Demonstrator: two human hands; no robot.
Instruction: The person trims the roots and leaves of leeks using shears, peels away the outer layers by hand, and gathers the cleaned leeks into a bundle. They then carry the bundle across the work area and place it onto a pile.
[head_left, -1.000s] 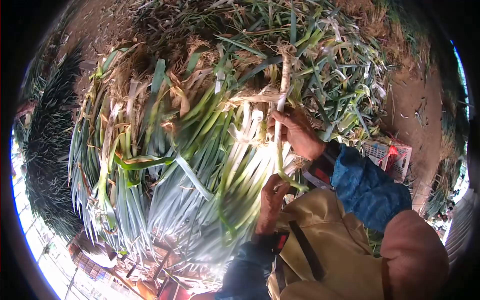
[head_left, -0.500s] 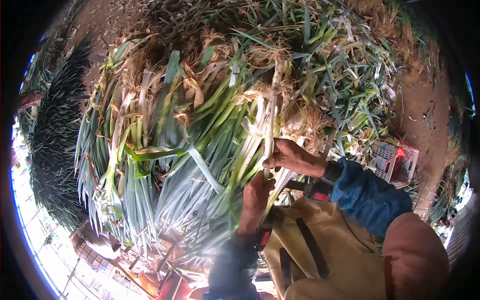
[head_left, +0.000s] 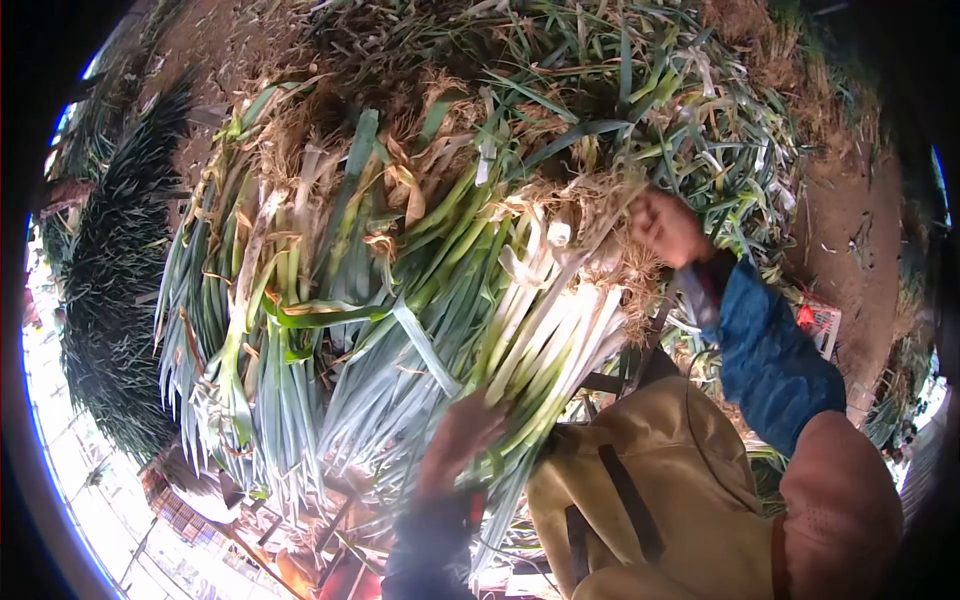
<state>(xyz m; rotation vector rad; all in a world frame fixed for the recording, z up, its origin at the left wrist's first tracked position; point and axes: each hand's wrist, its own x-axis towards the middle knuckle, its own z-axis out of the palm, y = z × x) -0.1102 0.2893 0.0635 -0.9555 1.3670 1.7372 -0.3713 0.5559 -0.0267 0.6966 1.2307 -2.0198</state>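
A thick layer of leeks (head_left: 550,330) lies in front of me, white stems and roots up and to the right, green leaves down and to the left. My right hand (head_left: 668,228) is closed beside the shaggy roots (head_left: 640,275) at the upper right of the bunch. A pale strip runs from its fingers down to the left, but what it grips is blurred. Low over the green leaves (head_left: 400,400) is my left hand (head_left: 465,432), smeared by motion. Its fingers cannot be read, and no leek shows clearly in it.
Cut leaves and trimmings (head_left: 690,130) are heaped behind the leeks. Another long pile of green leaves (head_left: 110,270) stands at the left. A white plastic crate (head_left: 825,330) sits at the right, partly behind my sleeve. A tan apron (head_left: 640,480) covers my lap.
My hands have moved apart: the right went up and right to the roots, the left down and left. The single upright leek they held together is no longer between them.
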